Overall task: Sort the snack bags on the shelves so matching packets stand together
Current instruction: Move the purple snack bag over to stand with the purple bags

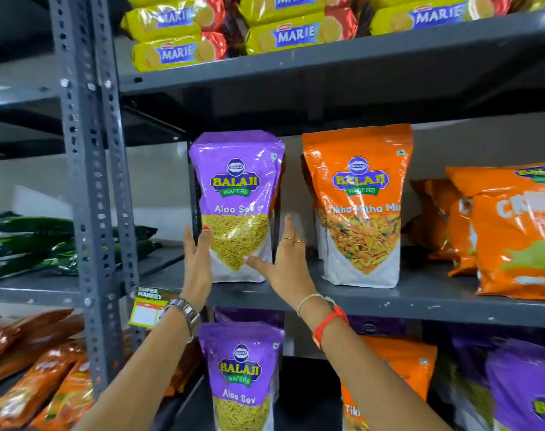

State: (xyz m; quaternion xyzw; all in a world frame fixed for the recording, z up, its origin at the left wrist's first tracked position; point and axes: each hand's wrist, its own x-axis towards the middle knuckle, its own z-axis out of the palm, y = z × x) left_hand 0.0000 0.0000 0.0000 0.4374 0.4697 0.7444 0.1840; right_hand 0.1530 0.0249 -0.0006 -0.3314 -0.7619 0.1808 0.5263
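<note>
A purple Aloo Sev packet [237, 194] stands upright at the left end of the middle shelf [389, 301]. My left hand [196, 262] lies flat against its lower left side, thumb on the front. My right hand [283, 259] presses its lower right side, thumb across the front bottom. Both hands have their fingers spread, holding the packet between them. An orange Tikha Mitha Mix packet [359, 206] stands just to the right, apart from my hands. On the lower shelf stand another purple Aloo Sev packet [241, 377] and an orange packet [401, 365], partly hidden by my right forearm.
Orange crisp bags [513, 231] fill the right of the middle shelf. Yellow Marie biscuit packs [178, 51] lie on the top shelf. A grey perforated upright [88, 181] stands left, with dark green bags [32, 241] and orange-brown packets [32, 368] beyond. A purple bag [523, 387] sits lower right.
</note>
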